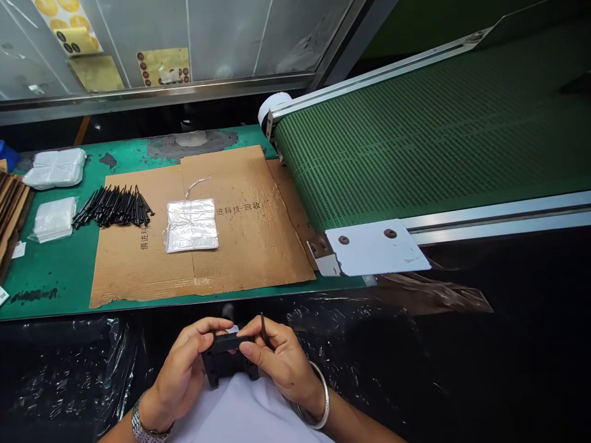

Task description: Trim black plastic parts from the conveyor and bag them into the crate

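Close to my body, below the bench edge, I hold a black plastic part (226, 363) with a flat bar across its top and legs below. My left hand (182, 366) is closed on its left end, thumb and forefinger at the top bar. With thumb and forefinger my right hand (289, 363) pinches the right end. A thin black stick (263, 328) stands up between the fingers of that same hand. On the bench, a pile of black pin-like sticks (115, 206) lies beside a stack of clear plastic bags (191, 225).
Flattened cardboard (258, 252) covers part of the green bench (60, 258). More bag bundles (55, 167) lie at left, near stacked cardboard (12, 215). A green conveyor belt (415, 135) rises to the right, with a white plate (376, 249) at its lower corner. Black plastic sheeting (64, 375) lies below.
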Available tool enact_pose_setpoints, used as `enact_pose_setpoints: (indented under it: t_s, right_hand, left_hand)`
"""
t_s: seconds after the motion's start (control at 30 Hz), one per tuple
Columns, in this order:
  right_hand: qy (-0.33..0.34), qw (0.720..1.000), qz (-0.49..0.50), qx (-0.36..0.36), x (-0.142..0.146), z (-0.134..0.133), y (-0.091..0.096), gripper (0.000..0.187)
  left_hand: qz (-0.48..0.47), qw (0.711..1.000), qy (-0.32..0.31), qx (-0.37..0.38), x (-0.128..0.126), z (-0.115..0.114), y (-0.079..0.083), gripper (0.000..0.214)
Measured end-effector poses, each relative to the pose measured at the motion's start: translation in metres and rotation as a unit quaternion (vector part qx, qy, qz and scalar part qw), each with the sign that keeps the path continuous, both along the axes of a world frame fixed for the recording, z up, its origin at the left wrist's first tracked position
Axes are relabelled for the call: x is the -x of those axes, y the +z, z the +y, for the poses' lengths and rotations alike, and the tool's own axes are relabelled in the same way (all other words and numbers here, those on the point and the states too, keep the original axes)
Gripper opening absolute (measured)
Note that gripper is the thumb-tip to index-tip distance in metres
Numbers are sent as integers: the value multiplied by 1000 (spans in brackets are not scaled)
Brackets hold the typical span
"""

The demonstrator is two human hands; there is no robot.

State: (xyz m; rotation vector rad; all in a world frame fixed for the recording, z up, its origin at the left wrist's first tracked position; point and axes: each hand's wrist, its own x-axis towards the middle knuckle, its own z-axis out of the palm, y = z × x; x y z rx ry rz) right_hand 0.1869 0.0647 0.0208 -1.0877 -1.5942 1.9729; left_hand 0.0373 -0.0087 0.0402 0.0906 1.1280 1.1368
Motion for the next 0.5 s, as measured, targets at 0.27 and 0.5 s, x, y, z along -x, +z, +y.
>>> enact_pose_setpoints:
  t_s: [0.27,0.5]
  right_hand:
    - [21,991,21,-132,-5,-3,2,30]
    - [23,994,11,-108,-5,-1,2,32]
  left_hand:
    - [45,995,-42,-83,0,-8,-1,34]
    - [112,987,-79,-80,-2,-5,0,26]
